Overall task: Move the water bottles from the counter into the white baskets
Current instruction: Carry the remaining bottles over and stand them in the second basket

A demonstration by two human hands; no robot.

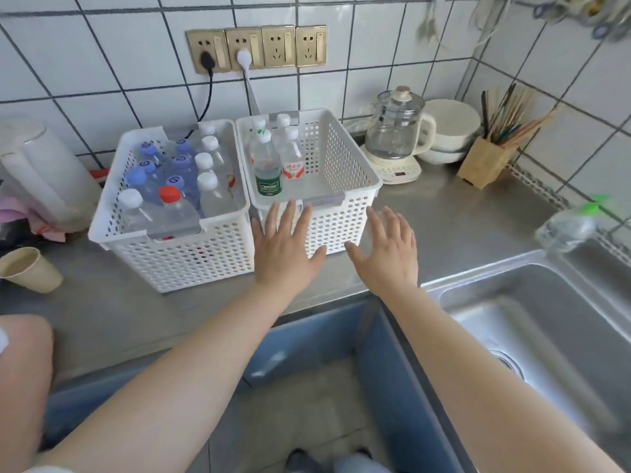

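- Two white baskets stood side by side at frame centre on the steel counter (461, 213), their adjoining walls touching or nearly so.
- The left basket (177, 254) was packed with upright bottles: blue caps in the middle, white caps along its right side and near-left corner, and one red-capped bottle (169, 196) near its front edge.
- The right basket (345, 172) held a small cluster of white-capped bottles in its left part. The nearest was a green-label bottle (268, 165), with a red-label bottle (293, 158) just beside it on the right. The right part of this basket showed bare floor.
- One more bottle (566, 228), green-capped, lay on its side at the right edge of the frame, on the counter behind the sink (546, 322). It was blurred.
- The left hand (283, 247) was spread flat, fingers straight and apart, in front of the right basket's near wall. The fingertips overlapped the basket's grey front handle; contact could not be determined.
- The right hand (389, 254) was also spread, fingers apart, at the right basket's near right corner. It gripped nothing.
- A glass kettle (397, 131) on its base stood to the right of the right basket, with white bowls (450, 131) behind it and a chopstick holder (485, 162) further right.
- At the frame's left edge stood a white kettle (41, 172) and a paper cup (29, 269).
- Four wall sockets (256, 47) were mounted on the tiled wall at upper centre; the left two carried plugs.
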